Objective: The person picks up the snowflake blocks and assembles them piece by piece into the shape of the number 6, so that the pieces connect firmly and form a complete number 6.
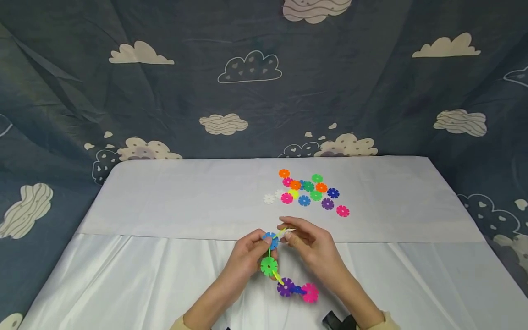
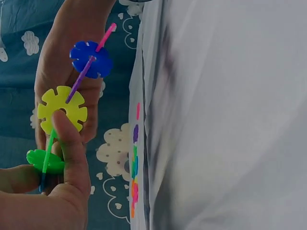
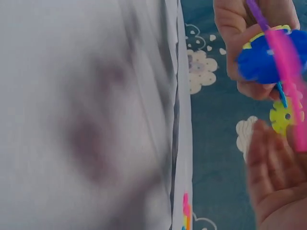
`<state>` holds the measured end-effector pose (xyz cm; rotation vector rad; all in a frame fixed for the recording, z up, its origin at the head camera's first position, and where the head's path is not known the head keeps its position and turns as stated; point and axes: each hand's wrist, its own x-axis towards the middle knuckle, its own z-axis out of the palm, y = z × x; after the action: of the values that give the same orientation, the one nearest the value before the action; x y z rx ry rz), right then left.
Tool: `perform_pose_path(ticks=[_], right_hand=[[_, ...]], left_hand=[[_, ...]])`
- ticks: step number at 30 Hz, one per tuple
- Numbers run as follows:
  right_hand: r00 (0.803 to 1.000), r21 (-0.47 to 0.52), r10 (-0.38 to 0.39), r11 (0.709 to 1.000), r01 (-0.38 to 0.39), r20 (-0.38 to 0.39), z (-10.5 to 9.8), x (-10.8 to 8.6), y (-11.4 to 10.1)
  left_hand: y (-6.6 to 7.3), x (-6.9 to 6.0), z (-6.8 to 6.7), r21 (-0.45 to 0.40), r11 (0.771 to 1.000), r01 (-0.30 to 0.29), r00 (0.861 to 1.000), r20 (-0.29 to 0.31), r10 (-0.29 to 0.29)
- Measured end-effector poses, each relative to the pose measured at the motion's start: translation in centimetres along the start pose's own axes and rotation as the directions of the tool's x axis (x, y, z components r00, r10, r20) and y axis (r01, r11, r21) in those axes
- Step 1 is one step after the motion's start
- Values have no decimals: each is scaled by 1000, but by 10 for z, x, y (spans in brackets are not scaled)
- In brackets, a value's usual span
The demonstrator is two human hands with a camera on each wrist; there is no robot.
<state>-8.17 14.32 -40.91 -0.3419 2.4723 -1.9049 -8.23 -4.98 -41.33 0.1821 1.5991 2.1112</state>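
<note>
A chain of slotted plastic snowflake discs hangs from my left hand (image 1: 249, 254), which pinches it near a light blue disc (image 1: 272, 241) at its upper end. Below that come a green disc (image 1: 269, 266), a yellow disc (image 2: 62, 110), a purple disc (image 1: 285, 287), a dark blue disc (image 2: 91, 59) and a pink disc (image 1: 310, 293) at the bottom. Another yellow disc (image 3: 280, 116) sticks out from the light blue one. Beside it is my right hand (image 1: 311, 245), thumb and fingers apart and fairly straight; whether they touch it is unclear.
Loose discs in several colours lie farther back on the white-covered table, among them a purple disc (image 1: 327, 204), a white disc (image 1: 269, 199) and an orange disc (image 1: 284, 173). A black object (image 1: 339, 321) shows by the right forearm. Behind hangs a dark cloud-patterned curtain (image 1: 185, 91).
</note>
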Motion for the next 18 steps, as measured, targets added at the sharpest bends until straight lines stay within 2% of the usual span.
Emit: perform_pose_path(ticks=[3,6,10,13,18], right_hand=[[996,-61,85,995,-85,-1,-3,3,2],[992,-98,129,987,-129,-3,-9,5,4],[993,-128,119,985,-119,-5,-22,10,9],[993,-176,112,977,-117,-34,-36,12,12],[985,-309,130,938,-159,-112,-64,15,17]], left_hand=[[1,1,-3,3,1000,-5,1000,-21,5],[2,1,-6,12,1000,-13,999,-42,13],[4,2,-11,28,999,-28,997,-64,30],[5,3,-13,32,999,-33,996,-79,35],[6,4,-15,38,999,-33,995,-91,37]])
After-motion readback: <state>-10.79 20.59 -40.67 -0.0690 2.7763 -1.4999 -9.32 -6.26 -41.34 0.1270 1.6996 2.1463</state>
